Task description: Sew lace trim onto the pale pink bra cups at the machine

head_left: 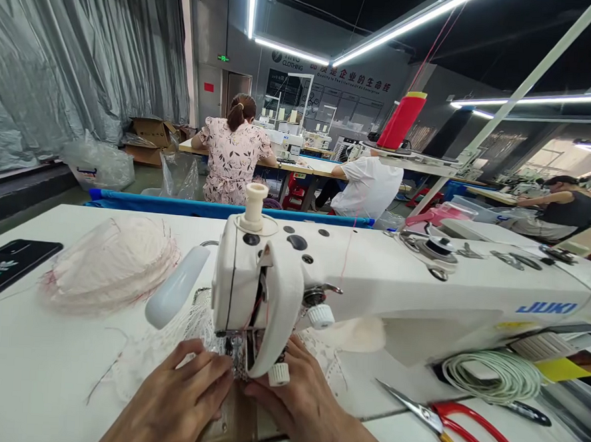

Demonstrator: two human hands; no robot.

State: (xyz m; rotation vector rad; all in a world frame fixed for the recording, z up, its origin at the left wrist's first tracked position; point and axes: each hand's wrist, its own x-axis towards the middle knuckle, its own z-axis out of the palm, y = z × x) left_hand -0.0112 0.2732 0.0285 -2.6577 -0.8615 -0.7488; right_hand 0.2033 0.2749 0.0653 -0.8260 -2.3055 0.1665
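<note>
A white JUKI sewing machine [382, 279] stands across the table in front of me. Under its needle head lies a piece of white lace fabric [189, 328]. My left hand [174, 400] lies flat on the lace just left of the presser foot, fingers stretched toward the needle. My right hand [299, 401] rests on the fabric to the right of the foot, fingers pressed down on it. The needle and the fingertips nearest it are partly hidden by the machine head.
A stack of pale padded cups with red thread [110, 266] lies at left, a dark phone [7, 270] beyond it. Red-handled scissors [463, 425] and a coil of white cord [496, 377] lie at right. A red thread cone [402, 121] stands behind. Other people sew at far tables.
</note>
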